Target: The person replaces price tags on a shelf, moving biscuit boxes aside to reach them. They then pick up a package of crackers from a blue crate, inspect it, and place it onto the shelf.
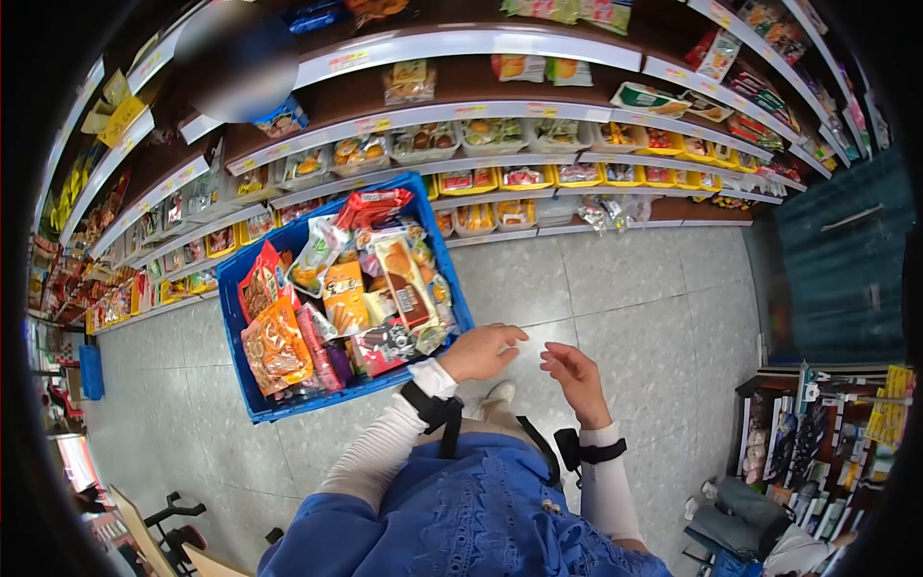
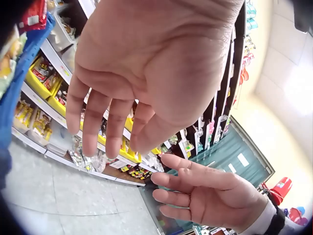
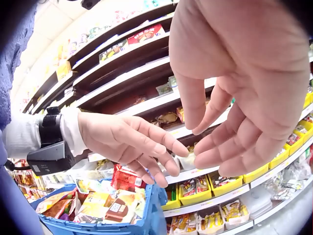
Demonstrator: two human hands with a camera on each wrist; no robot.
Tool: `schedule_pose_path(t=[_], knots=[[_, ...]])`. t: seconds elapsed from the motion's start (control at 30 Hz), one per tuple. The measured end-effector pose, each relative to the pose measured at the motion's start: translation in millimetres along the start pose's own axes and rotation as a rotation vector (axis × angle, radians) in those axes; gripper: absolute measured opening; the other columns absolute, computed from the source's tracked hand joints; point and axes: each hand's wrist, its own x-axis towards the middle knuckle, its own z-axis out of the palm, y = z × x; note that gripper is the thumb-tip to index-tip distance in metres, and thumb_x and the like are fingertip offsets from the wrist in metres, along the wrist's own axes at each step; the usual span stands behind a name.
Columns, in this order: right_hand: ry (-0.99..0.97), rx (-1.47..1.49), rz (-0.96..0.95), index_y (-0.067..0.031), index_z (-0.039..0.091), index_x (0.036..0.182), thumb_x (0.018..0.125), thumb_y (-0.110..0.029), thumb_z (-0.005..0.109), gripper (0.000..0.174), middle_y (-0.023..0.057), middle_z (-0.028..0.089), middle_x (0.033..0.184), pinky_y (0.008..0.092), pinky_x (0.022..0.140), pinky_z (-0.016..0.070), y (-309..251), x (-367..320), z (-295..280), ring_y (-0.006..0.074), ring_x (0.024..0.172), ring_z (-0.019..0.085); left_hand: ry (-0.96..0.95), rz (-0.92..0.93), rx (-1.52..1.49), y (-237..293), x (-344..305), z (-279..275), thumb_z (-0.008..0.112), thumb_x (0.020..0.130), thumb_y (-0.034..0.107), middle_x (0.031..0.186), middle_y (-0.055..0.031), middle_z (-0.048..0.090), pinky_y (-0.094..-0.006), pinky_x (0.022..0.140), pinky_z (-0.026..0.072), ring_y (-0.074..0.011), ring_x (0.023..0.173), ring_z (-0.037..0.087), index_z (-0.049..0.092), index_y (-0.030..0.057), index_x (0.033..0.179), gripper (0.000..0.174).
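My left hand [image 1: 483, 353] hovers by the right front corner of a blue crate [image 1: 452, 260], its fingers loosely extended and holding nothing. To its right, my right hand [image 1: 575, 383] is raised with relaxed fingers, also holding nothing. A small gap separates the two hands in the head view; in the left wrist view both palms show bare. Packaged snacks fill the crate: an orange bag [image 1: 276, 348], a brown and cream biscuit box [image 1: 406, 282], a red packet [image 1: 373, 207] and a black and pink pack [image 1: 386, 346] among them.
Curved store shelves [image 1: 461, 43] with packets and yellow bins [image 1: 524, 177] stand ahead, behind the crate. Grey tiled floor [image 1: 615, 288] lies between shelves and body. A dark teal curtain [image 1: 841, 260] hangs at right, above a lower rack. Another person [image 1: 740, 524] is at lower right.
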Motion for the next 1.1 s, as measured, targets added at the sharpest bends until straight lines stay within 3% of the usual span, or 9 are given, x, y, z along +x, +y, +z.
schedule_pose_path(t=[0.1, 0.17, 0.27, 0.47, 0.57, 0.7, 0.87, 0.97, 1.1], knots=[[-0.051, 0.035, -0.007, -0.0004, 0.058, 0.117, 0.090, -0.005, 0.058, 0.028, 0.0093, 0.064, 0.103, 0.0255, 0.083, 0.0491, 11.0, 17.4, 60.3, 0.0132, 0.092, 0.061, 0.056, -0.166, -0.054, -50.0, -46.6, -43.8, 0.056, 0.087, 0.014, 0.097, -0.0156, 0.065, -0.0346, 0.073, 0.0497, -0.0258, 0.086, 0.064, 0.061, 0.0051, 0.109, 0.025], [-0.146, 0.025, -0.047, -0.0019, 0.058, 0.117, 0.090, -0.006, 0.059, 0.028, 0.0072, 0.064, 0.101, 0.0239, 0.081, 0.0484, 26.0, 33.8, 100.2, 0.0119, 0.090, 0.060, 0.285, -0.228, -0.047, -93.6, -78.6, -66.6, 0.054, 0.084, 0.015, 0.087, -0.0178, 0.066, -0.0409, 0.068, 0.0503, -0.0322, 0.076, 0.064, 0.064, 0.0060, 0.102, 0.022], [-0.176, -0.027, -0.040, -0.0026, 0.057, 0.119, 0.088, -0.004, 0.059, 0.032, 0.0058, 0.063, 0.103, 0.0236, 0.080, 0.0480, 49.4, 51.6, 155.5, 0.0111, 0.089, 0.060, 0.353, -0.434, 0.010, -125.9, -113.8, -111.5, 0.054, 0.084, 0.013, 0.083, -0.0173, 0.067, -0.0397, 0.066, 0.0516, -0.0328, 0.073, 0.065, 0.065, 0.0055, 0.103, 0.023], [-0.070, -0.064, 0.067, -0.0028, 0.056, 0.122, 0.085, -0.001, 0.060, 0.037, 0.0031, 0.060, 0.107, 0.0203, 0.074, 0.0469, 59.8, 68.8, 211.3, 0.0074, 0.088, 0.057, 0.343, -0.566, -0.423, -213.1, -105.0, -83.8, 0.063, 0.083, 0.023, 0.093, -0.0149, 0.068, -0.0308, 0.071, 0.0509, -0.0220, 0.083, 0.066, 0.054, -0.0041, 0.119, 0.046], [-0.086, -0.053, 0.065, -0.0024, 0.057, 0.121, 0.084, 0.000, 0.060, 0.037, 0.0029, 0.060, 0.107, 0.0205, 0.075, 0.0471, 63.7, 69.4, 215.9, 0.0074, 0.088, 0.056, 0.444, -0.769, -0.683, -211.6, -68.9, -58.6, 0.066, 0.081, 0.024, 0.093, -0.0143, 0.067, -0.0321, 0.071, 0.0500, -0.0231, 0.083, 0.064, 0.054, -0.0053, 0.117, 0.047], [-0.100, -0.093, -0.002, -0.0008, 0.056, 0.119, 0.085, 0.000, 0.061, 0.034, 0.0034, 0.059, 0.108, 0.0228, 0.080, 0.0478, 73.3, 63.8, 208.2, 0.0095, 0.094, 0.056, 0.499, -0.607, -0.842, -219.5, -42.2, -33.5, 0.071, 0.071, 0.011, 0.098, -0.0129, 0.065, -0.0344, 0.072, 0.0500, -0.0232, 0.084, 0.063, 0.056, -0.0003, 0.108, 0.042], [-0.108, -0.055, 0.027, -0.0016, 0.054, 0.122, 0.089, -0.004, 0.058, 0.033, 0.0036, 0.060, 0.108, 0.0243, 0.086, 0.0466, 63.0, 51.4, 204.1, 0.0104, 0.098, 0.057, 0.553, -0.693, -0.800, -242.4, -33.8, -17.2, 0.071, 0.069, 0.006, 0.098, -0.0127, 0.065, -0.0350, 0.077, 0.0496, -0.0254, 0.085, 0.063, 0.054, -0.0015, 0.111, 0.046], [-0.139, -0.091, 0.054, -0.0026, 0.054, 0.122, 0.090, -0.005, 0.057, 0.032, 0.0034, 0.060, 0.107, 0.0241, 0.085, 0.0466, 51.7, 47.8, 200.6, 0.0098, 0.097, 0.057, 0.498, -0.755, -0.924, -240.6, -31.6, -26.3, 0.066, 0.075, 0.003, 0.092, -0.0112, 0.065, -0.0320, 0.058, 0.0537, -0.0214, 0.071, 0.065, 0.057, 0.0016, 0.106, 0.031], [-0.160, -0.120, 0.005, -0.0040, 0.055, 0.121, 0.090, -0.005, 0.056, 0.031, 0.0037, 0.061, 0.107, 0.0238, 0.084, 0.0466, 40.8, 47.0, 191.1, 0.0097, 0.097, 0.057, 0.550, -0.741, -0.937, -212.8, -49.6, -54.2, 0.067, 0.078, 0.017, 0.089, -0.0097, 0.063, -0.0290, 0.060, 0.0490, -0.0180, 0.073, 0.061, 0.056, -0.0010, 0.107, 0.036]])
